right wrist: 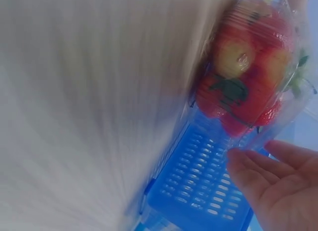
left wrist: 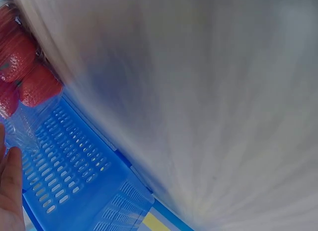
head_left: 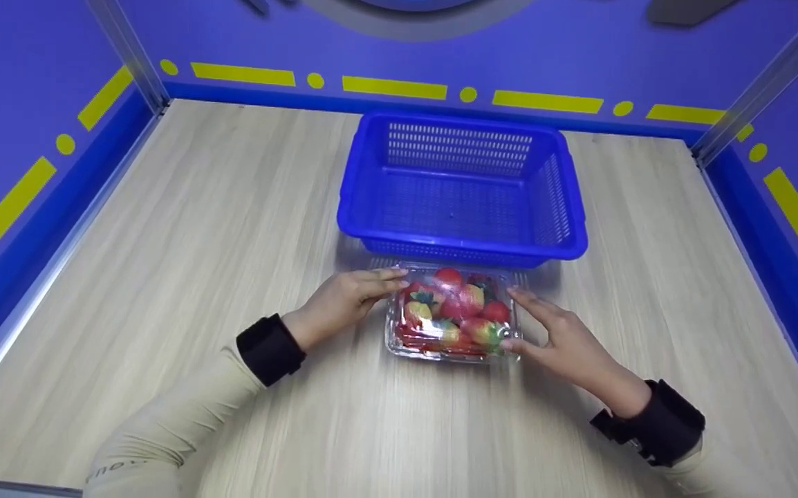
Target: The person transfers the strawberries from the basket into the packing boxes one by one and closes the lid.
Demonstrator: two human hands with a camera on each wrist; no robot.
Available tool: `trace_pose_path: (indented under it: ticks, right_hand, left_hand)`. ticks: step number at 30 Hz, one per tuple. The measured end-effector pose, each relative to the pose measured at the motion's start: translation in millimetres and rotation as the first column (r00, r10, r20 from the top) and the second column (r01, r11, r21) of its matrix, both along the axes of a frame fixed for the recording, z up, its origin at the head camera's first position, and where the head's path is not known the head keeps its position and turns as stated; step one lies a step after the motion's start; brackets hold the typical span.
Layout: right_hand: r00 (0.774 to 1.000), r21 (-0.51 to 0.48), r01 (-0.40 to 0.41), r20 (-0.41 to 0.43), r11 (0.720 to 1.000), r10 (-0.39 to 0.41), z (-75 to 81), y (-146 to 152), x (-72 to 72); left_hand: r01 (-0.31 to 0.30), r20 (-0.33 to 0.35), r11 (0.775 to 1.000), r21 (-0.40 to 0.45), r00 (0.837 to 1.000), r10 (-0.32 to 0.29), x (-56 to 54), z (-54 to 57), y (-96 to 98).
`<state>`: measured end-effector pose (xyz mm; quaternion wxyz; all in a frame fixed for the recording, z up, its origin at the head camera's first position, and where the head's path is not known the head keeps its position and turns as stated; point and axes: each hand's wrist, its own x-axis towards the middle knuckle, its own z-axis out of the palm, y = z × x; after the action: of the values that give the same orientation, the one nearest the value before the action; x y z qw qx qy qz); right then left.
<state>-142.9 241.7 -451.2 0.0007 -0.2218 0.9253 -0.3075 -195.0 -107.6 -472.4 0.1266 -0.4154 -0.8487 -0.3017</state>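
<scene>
A clear plastic box of strawberries (head_left: 454,311) sits on the table just in front of a blue plastic basket (head_left: 461,245). My left hand (head_left: 347,301) reaches to the box's far left corner, fingers nearly straight and touching its edge; its thumb is mostly hidden. On the other side, my right hand (head_left: 568,342) spreads thumb and fingers along the box's right edge. The right wrist view shows the right hand's fingers (right wrist: 248,166) beside the clear wall, with red and pale strawberries (right wrist: 243,67) inside. Strawberries (left wrist: 30,67) also show at the left wrist view's edge.
The basket has slotted walls and stands behind the box on the wood-grain table (head_left: 233,207). Blue panels with yellow dashes (head_left: 392,86) enclose the back and both sides. Metal posts (head_left: 129,55) stand at the back corners.
</scene>
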Motion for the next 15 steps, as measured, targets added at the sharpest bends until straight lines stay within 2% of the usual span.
trace_pose_path:
  ticks: [7, 10, 13, 15]
  right_hand:
    - [0.999, 0.045, 0.005, 0.050, 0.999, -0.008, 5.2, -4.1, 4.0]
    - [0.998, 0.055, 0.015, 0.052, 0.998, -0.018, 5.8, -6.0, 1.9]
    - [0.998, 0.058, 0.013, 0.059, 0.998, -0.016, 5.9, -7.4, -0.8]
    - [0.998, 0.063, 0.008, 0.062, 0.998, -0.012, 6.1, -7.8, -1.7]
  left_hand:
    - [0.013, 0.003, 1.000, -0.022, 1.000, -0.013, -1.9, 3.5, 0.1]
    - [-0.006, 0.029, 0.999, -0.049, 1.000, 0.008, -2.2, 6.1, 1.1]
    - [-0.037, 0.078, 0.996, -0.077, 0.996, 0.043, 0.0, 9.1, 3.1]
    - [-0.070, 0.138, 0.995, -0.078, 0.987, 0.080, 3.7, 11.2, 5.0]
